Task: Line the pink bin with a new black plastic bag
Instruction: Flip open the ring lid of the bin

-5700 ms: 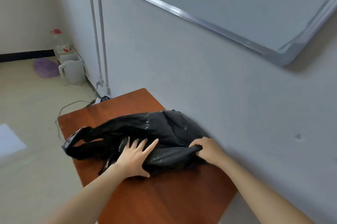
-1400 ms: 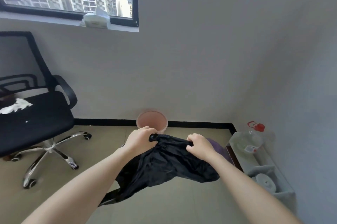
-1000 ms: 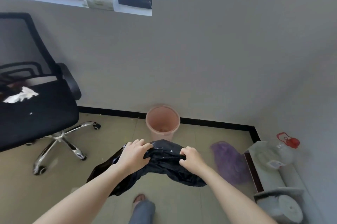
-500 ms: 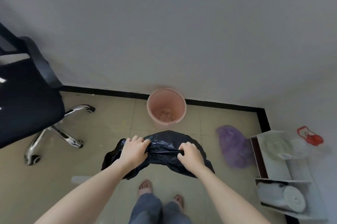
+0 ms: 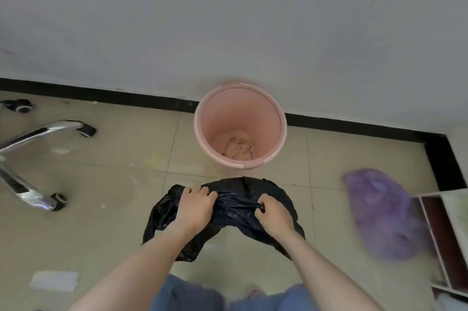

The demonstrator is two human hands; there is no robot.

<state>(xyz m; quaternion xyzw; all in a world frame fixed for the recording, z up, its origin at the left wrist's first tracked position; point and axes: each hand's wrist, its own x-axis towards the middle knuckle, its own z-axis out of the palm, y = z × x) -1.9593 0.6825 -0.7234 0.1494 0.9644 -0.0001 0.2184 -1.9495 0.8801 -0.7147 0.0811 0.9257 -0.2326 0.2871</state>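
Closer now, both hands point(image 5: 196, 209) clench black bag point(image 5: 235, 203) before pink bin point(image 5: 240, 128).

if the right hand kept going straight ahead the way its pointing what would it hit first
Probably the pink bin. The right hand, clutching the black bag, points forward toward the bin's near rim, with only bare floor between. Height is unclear, so it might pass over the rim into the opening.

Both forearms bare, no sleeves in view. Left hand point(image 5: 195, 210) and right hand point(image 5: 274, 217): no gloves, rings or watch visible. Blue denim jeans point(image 5: 187, 295) on both legs at bottom edge. Feet blurred.
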